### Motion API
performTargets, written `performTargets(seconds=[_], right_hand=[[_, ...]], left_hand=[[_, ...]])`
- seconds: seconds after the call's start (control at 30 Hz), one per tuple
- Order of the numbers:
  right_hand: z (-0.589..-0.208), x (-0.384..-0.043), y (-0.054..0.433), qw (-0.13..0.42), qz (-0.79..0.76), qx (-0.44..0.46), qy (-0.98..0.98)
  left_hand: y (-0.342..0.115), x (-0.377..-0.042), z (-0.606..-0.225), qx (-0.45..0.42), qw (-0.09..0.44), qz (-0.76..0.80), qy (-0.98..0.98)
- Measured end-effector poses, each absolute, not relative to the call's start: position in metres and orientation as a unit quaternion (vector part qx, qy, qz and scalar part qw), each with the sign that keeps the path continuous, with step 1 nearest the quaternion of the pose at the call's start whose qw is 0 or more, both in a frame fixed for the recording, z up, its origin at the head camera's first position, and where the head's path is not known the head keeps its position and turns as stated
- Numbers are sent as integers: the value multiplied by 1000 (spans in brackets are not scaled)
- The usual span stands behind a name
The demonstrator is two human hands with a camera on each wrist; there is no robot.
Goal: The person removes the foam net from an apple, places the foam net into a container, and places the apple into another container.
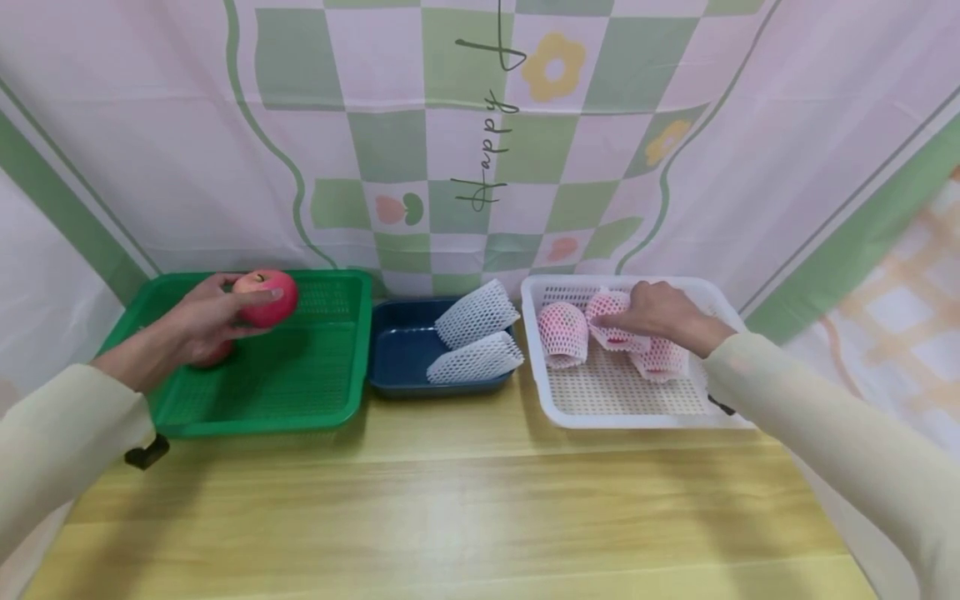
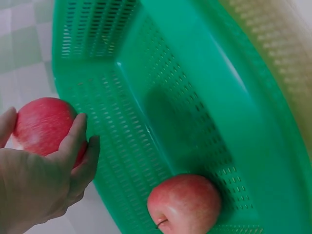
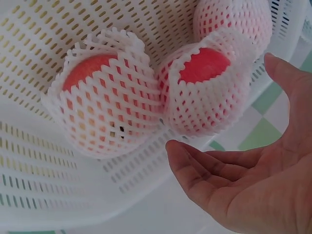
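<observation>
My left hand (image 1: 202,315) grips a red apple (image 1: 272,302) above the green basket (image 1: 258,427), with the fingers and thumb curved around its sides. Below that hand, a second apple (image 2: 187,204) lies in the basket. On the right, three apples in white foam nets sit in the white basket (image 1: 637,421): a left one (image 1: 562,333), a rear one (image 1: 609,310) and a front one (image 1: 662,360). Over the rear netted apple hovers my right hand (image 1: 663,310). In the right wrist view its thumb and fingers are spread beside that apple, with a gap showing.
Between the baskets stands a dark blue tray (image 1: 390,388). Two foam nets, an upper one (image 1: 480,312) and a lower one (image 1: 476,358), lie across its right side. A patterned curtain (image 1: 465,150) hangs behind the wooden table (image 1: 450,517).
</observation>
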State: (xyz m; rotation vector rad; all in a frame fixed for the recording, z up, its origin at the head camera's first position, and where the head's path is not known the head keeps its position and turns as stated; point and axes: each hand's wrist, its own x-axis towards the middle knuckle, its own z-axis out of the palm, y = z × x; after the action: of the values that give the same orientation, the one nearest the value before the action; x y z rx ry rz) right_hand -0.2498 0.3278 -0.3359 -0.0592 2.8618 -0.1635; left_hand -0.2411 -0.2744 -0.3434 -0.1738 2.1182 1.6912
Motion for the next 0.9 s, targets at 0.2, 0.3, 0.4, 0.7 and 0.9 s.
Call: performTargets(seconds=[0.2,0.3,0.4,0.7,0.9], right_hand=[[-341,-253,329,141,-74,-20,987],[-346,-254,331,147,-83,-21,985],[-351,-255,333,151,-91,-22,984],[-363,-257,335,137,-110,-20,984],[-368,-258,336,134,-103,-21,985]], left_hand=[[-277,-249,-351,-52,225,585,777],[-278,-252,-356,-47,235,570,786],[-278,-253,-359,-54,241,559,792],[-281,-258,-370,-85,259,511,815],[-281,-261,-377,-90,278,496,818]])
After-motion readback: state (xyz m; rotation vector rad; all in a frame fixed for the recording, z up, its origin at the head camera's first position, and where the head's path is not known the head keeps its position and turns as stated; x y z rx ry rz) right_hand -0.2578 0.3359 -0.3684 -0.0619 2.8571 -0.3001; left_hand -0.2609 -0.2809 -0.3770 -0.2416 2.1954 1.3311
